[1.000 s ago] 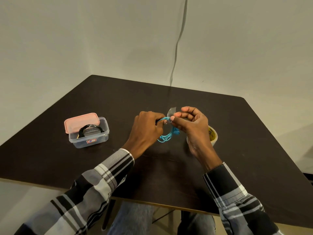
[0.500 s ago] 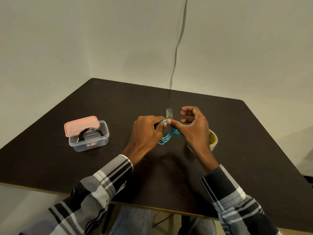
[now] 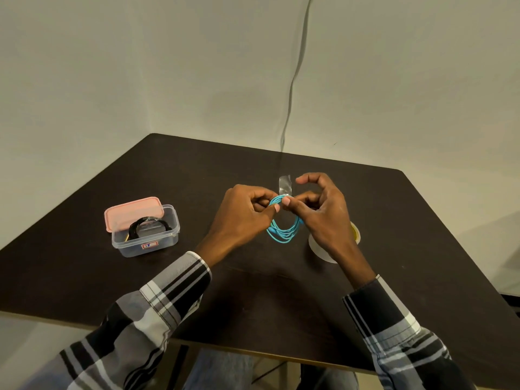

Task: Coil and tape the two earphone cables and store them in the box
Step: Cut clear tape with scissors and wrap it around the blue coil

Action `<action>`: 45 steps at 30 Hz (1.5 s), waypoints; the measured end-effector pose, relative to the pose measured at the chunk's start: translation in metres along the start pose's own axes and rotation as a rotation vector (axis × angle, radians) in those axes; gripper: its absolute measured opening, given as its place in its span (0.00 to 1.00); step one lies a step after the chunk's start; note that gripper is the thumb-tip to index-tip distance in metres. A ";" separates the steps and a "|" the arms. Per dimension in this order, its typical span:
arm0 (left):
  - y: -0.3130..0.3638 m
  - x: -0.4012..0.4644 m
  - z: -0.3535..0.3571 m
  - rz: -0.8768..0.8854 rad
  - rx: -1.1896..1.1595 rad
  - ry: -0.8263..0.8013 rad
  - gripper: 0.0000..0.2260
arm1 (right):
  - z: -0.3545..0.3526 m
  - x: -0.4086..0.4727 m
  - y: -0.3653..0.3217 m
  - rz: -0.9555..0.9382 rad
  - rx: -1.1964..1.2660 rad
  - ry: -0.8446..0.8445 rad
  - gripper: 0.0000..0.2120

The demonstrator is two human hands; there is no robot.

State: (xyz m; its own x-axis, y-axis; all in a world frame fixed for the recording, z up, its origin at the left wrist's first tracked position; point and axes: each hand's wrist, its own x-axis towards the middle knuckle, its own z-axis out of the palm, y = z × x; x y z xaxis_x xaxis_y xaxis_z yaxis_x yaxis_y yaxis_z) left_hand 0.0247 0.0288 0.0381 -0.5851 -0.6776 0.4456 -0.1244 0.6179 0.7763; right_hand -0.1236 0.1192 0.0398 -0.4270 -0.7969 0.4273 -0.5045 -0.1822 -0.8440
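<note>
- Head view: a person in plaid sleeves works over a dark table (image 3: 281,291).
- The left hand (image 3: 242,218) pinches the top of a coiled blue earphone cable (image 3: 284,232), held just above the table's middle.
- The right hand (image 3: 323,215) pinches the same spot from the other side, index finger curled above it; a strip of clear tape (image 3: 284,186) stands up from the coil.
- A tape roll (image 3: 354,235) lies partly hidden behind the right hand.
- To the left, well apart, a clear box (image 3: 146,235) holds a coiled black cable (image 3: 146,224); its pink lid (image 3: 133,212) rests askew on top.
</note>
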 end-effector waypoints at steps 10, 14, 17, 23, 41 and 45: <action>0.007 0.001 -0.003 -0.032 -0.015 0.104 0.07 | 0.004 -0.002 0.001 -0.192 -0.156 -0.003 0.07; 0.008 0.000 -0.002 -0.027 -0.021 0.115 0.07 | 0.002 -0.003 0.005 -0.230 -0.206 -0.012 0.08; 0.006 -0.003 -0.001 -0.019 -0.024 0.142 0.08 | 0.003 -0.003 0.005 -0.227 -0.225 0.000 0.09; 0.002 -0.007 -0.003 0.057 -0.021 0.164 0.13 | 0.003 -0.004 0.002 -0.216 -0.224 0.000 0.10; 0.008 -0.002 -0.008 0.047 0.367 -0.085 0.04 | -0.003 0.002 -0.013 -0.242 -0.468 -0.162 0.07; 0.009 0.005 -0.013 -0.072 0.208 -0.242 0.06 | -0.008 0.004 -0.018 -0.215 -0.484 -0.202 0.05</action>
State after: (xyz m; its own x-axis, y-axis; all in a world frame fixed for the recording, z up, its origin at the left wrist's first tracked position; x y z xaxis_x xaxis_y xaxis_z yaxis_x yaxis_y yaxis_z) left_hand 0.0313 0.0260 0.0527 -0.7392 -0.6236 0.2545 -0.3192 0.6570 0.6830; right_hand -0.1218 0.1239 0.0589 -0.1488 -0.8741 0.4625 -0.8712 -0.1054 -0.4794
